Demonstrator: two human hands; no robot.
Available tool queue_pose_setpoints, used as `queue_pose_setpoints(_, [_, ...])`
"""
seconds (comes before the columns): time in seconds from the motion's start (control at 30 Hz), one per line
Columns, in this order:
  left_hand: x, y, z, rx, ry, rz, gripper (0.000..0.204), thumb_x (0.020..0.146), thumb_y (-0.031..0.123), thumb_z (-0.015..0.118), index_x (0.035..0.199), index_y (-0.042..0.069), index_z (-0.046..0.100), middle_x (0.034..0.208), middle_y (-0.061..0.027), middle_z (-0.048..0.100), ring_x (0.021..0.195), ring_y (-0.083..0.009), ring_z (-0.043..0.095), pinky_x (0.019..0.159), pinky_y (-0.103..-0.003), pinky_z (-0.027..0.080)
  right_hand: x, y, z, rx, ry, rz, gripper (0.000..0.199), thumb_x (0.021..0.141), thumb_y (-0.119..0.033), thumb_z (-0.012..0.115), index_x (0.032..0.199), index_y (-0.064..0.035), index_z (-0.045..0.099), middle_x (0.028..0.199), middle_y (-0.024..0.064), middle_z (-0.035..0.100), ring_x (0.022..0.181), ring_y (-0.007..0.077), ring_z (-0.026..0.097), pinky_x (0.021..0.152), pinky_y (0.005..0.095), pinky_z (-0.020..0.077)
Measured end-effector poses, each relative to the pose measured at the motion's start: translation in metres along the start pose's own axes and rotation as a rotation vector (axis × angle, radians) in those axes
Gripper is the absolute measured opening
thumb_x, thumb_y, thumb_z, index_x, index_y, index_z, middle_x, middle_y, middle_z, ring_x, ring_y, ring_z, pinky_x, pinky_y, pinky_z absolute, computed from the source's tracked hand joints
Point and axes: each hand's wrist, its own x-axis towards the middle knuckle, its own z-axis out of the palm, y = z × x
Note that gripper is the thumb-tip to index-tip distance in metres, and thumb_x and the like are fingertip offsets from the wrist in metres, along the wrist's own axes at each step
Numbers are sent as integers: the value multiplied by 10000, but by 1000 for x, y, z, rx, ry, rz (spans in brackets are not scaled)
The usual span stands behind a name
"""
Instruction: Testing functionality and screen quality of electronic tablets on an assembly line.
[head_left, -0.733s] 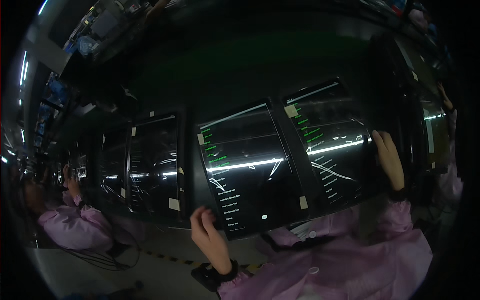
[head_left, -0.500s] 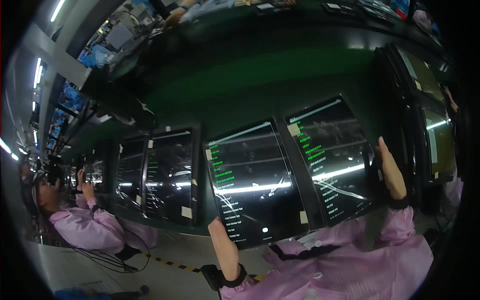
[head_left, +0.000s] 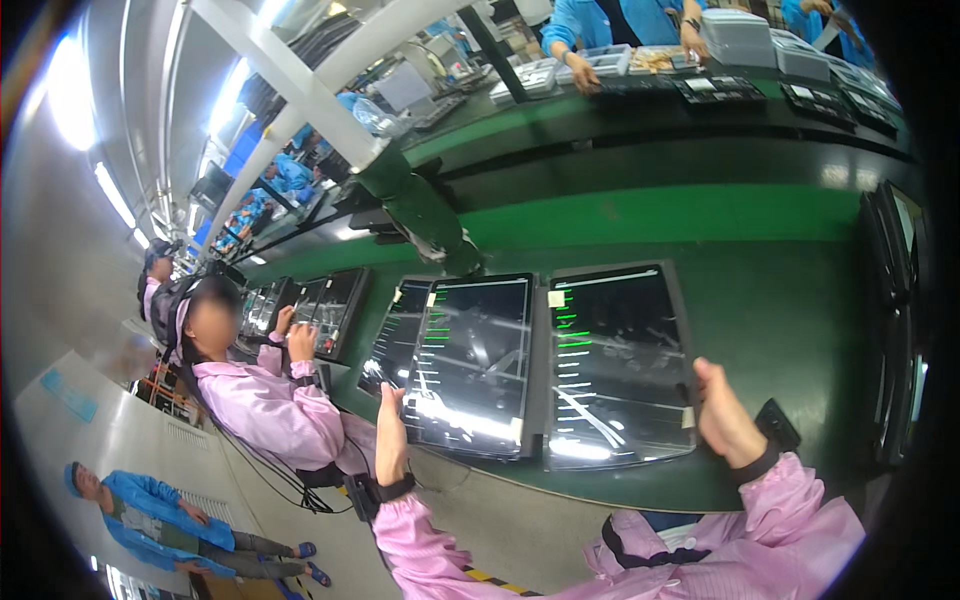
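Left tablet (head_left: 393, 335), middle tablet (head_left: 478, 345) and right tablet (head_left: 620, 345) near the bench's (head_left: 780, 310) front edge.
Left hand (head_left: 392, 438), fingers upright, beside the middle tablet's left edge; right hand (head_left: 729, 416), fingers close together, at the right tablet's right edge; whether either grips, I cannot tell.

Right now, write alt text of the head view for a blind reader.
A person's left hand and right hand flank two dark-screened tablets on a green workbench; another tablet lies left of them. Farther left is a co-worker in pink.
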Motion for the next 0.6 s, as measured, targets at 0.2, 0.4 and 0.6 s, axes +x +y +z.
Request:
queue_pose_setpoints(0.2, [93, -45, -99, 116, 104, -11, 725, 957, 566, 243, 1073, -69, 573, 1094, -166, 598, 1022, -233, 536, 931, -323, 369, 30, 63, 70, -305, 24, -86, 368, 811, -297, 567, 861, 67, 585, 741, 57, 541, 729, 200, 494, 684, 337, 426])
queue_pose_setpoints(0.4, [45, 54, -10, 320, 260, 726, 408, 975, 303, 404, 1168, -34, 530, 1160, -161, 555, 1079, -268, 508, 955, -346, 356, 31, 70, 126, -139, -470, 211, 784, 900, -340, 539, 1421, 58, 108, 1468, 138, 218, 1347, 211, 255, 1108, 384, 212])
queue_pose_setpoints(0.6, [-135, 84, 126, -17, -357, 532, 347, 856, 0, 513, 1201, -4, 482, 1162, -130, 535, 1086, -248, 507, 922, -354, 397, -57, 57, 46, -653, -504, -318, 602, 910, -255, 531, 1398, -12, 277, 1382, 147, 341, 1138, 232, 473, 987, 338, 384])
